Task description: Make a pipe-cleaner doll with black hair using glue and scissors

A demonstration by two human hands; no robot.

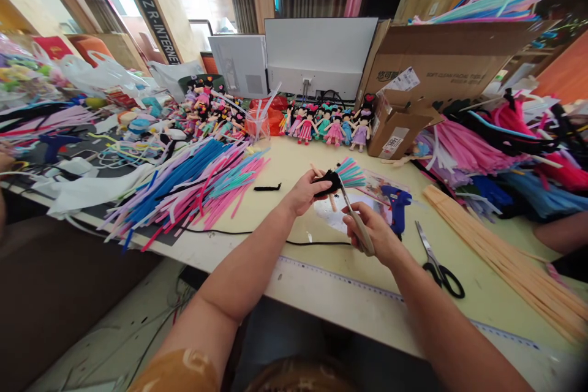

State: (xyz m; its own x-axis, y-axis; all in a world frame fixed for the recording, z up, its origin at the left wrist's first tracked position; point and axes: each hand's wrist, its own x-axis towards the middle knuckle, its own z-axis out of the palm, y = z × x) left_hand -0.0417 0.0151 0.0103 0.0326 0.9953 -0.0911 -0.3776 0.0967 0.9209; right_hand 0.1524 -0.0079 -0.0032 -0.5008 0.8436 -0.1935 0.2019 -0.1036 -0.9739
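Note:
My left hand [303, 193] is closed around a pipe-cleaner doll [351, 173] with a fuzzy black part and a striped pink and teal skirt fanning to the right. In my right hand [379, 229] is a pair of scissors [361, 231] with beige handles. Their blades reach up to the doll between the black part and the skirt; whether they are parted I cannot tell. Peach limbs stick out near the black part. A short bent black pipe cleaner [267, 188] lies left of my left hand.
A blue glue gun [397, 205] and black-handled scissors [441, 272] lie right of my hands. Peach pipe cleaners [500, 257] spread along the right side, coloured ones [184, 177] at left. Finished dolls [328, 125] line the back before a monitor [319, 49]. A black cord [229, 232] crosses the front.

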